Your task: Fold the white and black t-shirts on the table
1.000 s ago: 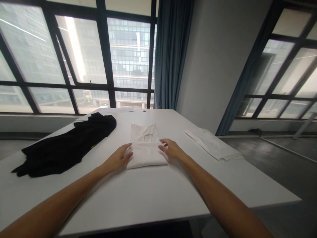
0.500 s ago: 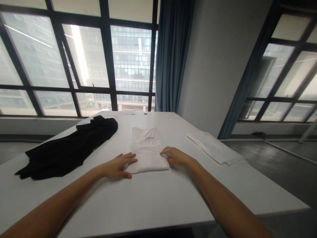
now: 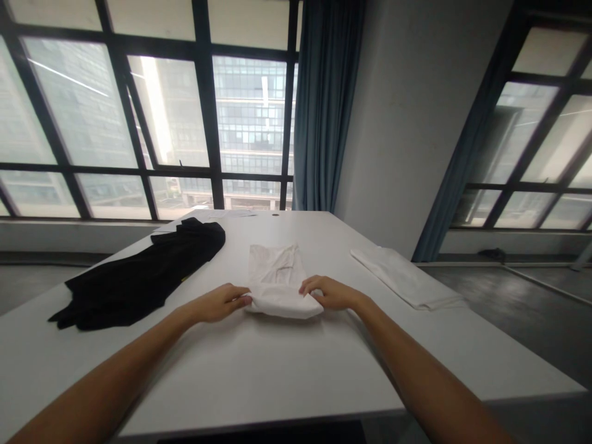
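A folded white cloth (image 3: 277, 290) lies in the middle of the white table (image 3: 259, 382), its near part lifted and bulging a little above the surface. My left hand (image 3: 226, 302) pinches the left side of this near part between thumb and fingers. At the right side, my right hand (image 3: 327, 292) grips the same part with bent fingers. The far part of the cloth rests on the table, with some creases.
Black clothing (image 3: 143, 274) is spread on the table at the left. Another folded white cloth (image 3: 404, 276) lies at the right. Papers (image 3: 231, 213) and a small dark disc (image 3: 275, 214) are at the far edge, before windows and a blue curtain (image 3: 321, 111).
My left hand has gone from lying spread on the cloth to pinching its edge. The cloth's near part has risen off the table. My right hand stays at the right side. The view has shifted slightly.
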The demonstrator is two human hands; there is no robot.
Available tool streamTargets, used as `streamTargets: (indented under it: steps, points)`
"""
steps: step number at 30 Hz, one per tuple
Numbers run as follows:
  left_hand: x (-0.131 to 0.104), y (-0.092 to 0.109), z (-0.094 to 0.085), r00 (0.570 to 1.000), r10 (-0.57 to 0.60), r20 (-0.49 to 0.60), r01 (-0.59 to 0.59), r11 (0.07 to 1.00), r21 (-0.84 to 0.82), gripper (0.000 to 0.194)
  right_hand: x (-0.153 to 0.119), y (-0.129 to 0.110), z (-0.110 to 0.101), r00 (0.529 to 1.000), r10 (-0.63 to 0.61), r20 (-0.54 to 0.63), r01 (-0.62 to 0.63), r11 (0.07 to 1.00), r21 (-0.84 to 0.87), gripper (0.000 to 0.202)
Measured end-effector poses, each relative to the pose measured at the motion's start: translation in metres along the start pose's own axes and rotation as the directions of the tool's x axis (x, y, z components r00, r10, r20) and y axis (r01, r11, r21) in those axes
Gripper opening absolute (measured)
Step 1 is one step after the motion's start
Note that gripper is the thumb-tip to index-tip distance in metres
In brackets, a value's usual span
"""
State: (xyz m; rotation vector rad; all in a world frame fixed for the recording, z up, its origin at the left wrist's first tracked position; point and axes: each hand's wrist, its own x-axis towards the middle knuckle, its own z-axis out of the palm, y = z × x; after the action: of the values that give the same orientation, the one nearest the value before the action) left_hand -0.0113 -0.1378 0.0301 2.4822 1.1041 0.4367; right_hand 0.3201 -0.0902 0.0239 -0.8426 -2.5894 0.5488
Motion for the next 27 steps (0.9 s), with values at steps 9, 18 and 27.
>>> streamTargets:
  steps: [9,18,27]
  points:
    - [0.003,0.005,-0.026,0.993,-0.115,0.028,0.11,0.806,-0.582,0.057,0.015,-0.016,-0.001,0.993,0.09,-0.079,-0.061,0.949,0.31,0.033]
    - [0.022,-0.024,0.023,0.894,-0.197,-0.403,0.282,0.946,0.163,0.07,0.038,-0.013,0.043,0.908,0.205,-0.366,-0.274,0.951,-0.147,0.055]
    - [0.022,-0.017,0.065,0.978,-0.193,-0.077,0.207,0.937,0.281,0.08,0.032,-0.023,0.072,0.962,0.263,0.078,-0.242,0.947,-0.213,0.067]
